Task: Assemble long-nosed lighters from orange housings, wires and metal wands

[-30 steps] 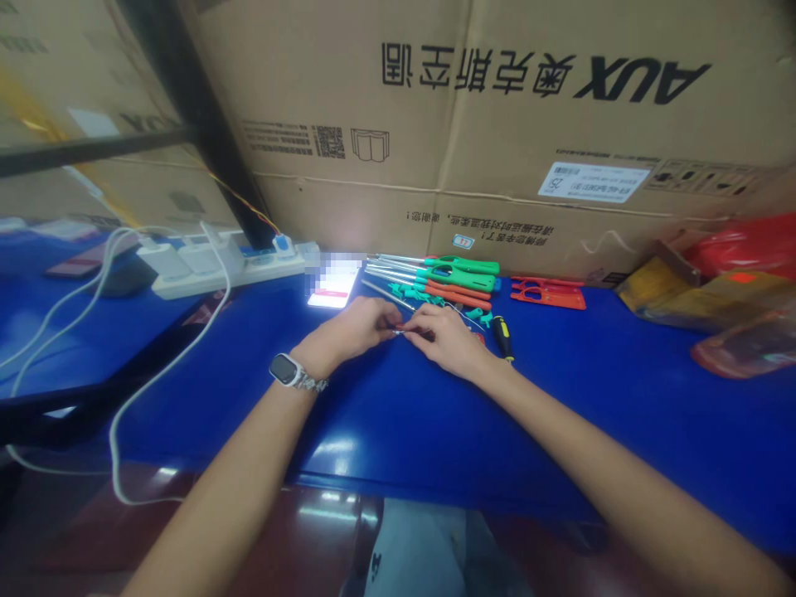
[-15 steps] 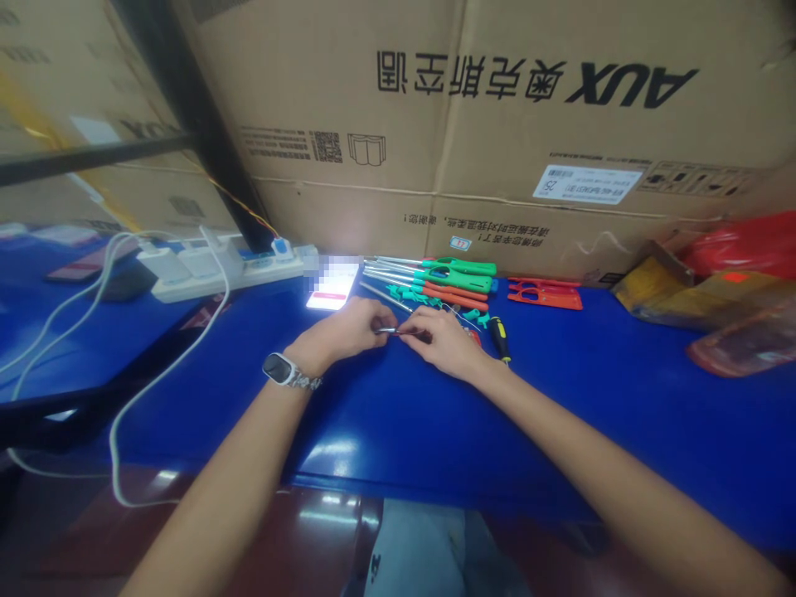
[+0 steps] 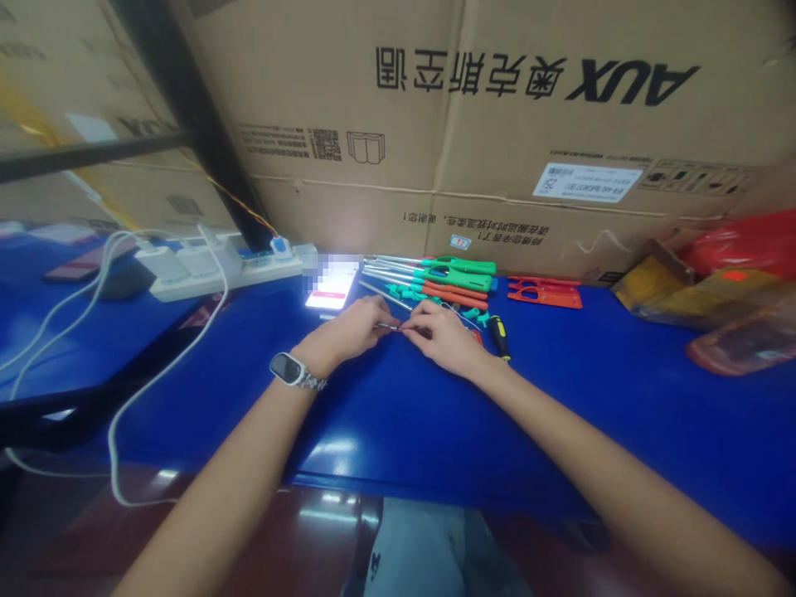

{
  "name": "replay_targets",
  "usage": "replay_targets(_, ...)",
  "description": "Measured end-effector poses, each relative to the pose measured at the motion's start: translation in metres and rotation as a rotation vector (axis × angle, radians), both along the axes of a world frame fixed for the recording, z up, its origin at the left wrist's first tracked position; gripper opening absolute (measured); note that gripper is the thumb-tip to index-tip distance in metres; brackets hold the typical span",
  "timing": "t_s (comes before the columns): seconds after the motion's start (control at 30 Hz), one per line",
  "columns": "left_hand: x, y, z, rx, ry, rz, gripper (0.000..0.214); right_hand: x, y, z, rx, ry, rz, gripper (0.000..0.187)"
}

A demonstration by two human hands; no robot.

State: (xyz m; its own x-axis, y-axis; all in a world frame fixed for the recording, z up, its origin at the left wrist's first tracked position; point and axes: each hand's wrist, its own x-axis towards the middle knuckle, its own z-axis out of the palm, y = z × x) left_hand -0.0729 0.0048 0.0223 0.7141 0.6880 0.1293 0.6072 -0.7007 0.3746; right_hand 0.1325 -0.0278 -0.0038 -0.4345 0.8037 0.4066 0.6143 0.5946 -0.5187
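- I have my left hand (image 3: 357,332) with its grip pinched nearly closed on a small silvery piece (image 3: 387,327) at the centre of the frame.
- My right hand (image 3: 444,338) has its grip pinched on the piece's right end.
- Above the 2 hands I see green tools (image 3: 469,280) and orange tools (image 3: 463,294) on the blue counter (image 3: 590,390), a lit phone (image 3: 328,298) to their left.
- A black-and-yellow screwdriver (image 3: 499,336) lies right of centre.

1. Looks like a small, thin, silvery metal piece (image 3: 390,327).
2. Pinched at one end by the left fingers (image 3: 384,316), at the other by the right fingers (image 3: 419,318).
3. Held roughly level, sideways between the fingertips, partly hidden by them.
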Motion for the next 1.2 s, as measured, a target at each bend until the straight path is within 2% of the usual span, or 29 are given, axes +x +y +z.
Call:
replay_targets(0.2, 0.005, -0.011, 0.004, 0.079, 0.078, 0.012, 0.022, 0.001, 0.001, 0.002, 0.095, -0.095, -0.059, 0.008)
replay_targets(0.33, 0.004, -0.007, 0.001, 0.081, 0.068, -0.012, 0.021, 0.007, -0.002, 0.013, 0.067, 0.009, -0.063, 0.011)
replay_targets(0.43, 0.004, -0.004, -0.001, 0.080, 0.062, -0.002, 0.024, 0.025, -0.010, 0.023, 0.064, 0.035, -0.065, 0.019)
replay_targets(0.57, 0.009, -0.007, 0.000, 0.108, 0.021, 0.011, 0.034, 0.056, -0.031, 0.026, 0.074, -0.126, -0.116, 0.023)
replay_targets(0.73, 0.024, -0.015, -0.001, 0.181, -0.003, -0.079, 0.029, 0.075, -0.050, 0.019, 0.095, -0.292, -0.168, 0.024)
replay_targets(0.93, 0.031, -0.020, -0.003, 0.226, 0.066, -0.080, 0.032, 0.075, -0.042, 0.020, 0.091, -0.389, -0.163, 0.024)
replay_targets(1.1, 0.032, -0.020, -0.001, 0.233, 0.078, -0.067, 0.032, 0.074, -0.035, 0.025, 0.048, -0.408, -0.141, 0.014)
replay_targets(1.2, 0.031, -0.019, -0.002, 0.236, 0.069, -0.061, 0.032, 0.073, -0.035, 0.027, 0.088, -0.410, -0.136, 0.010)
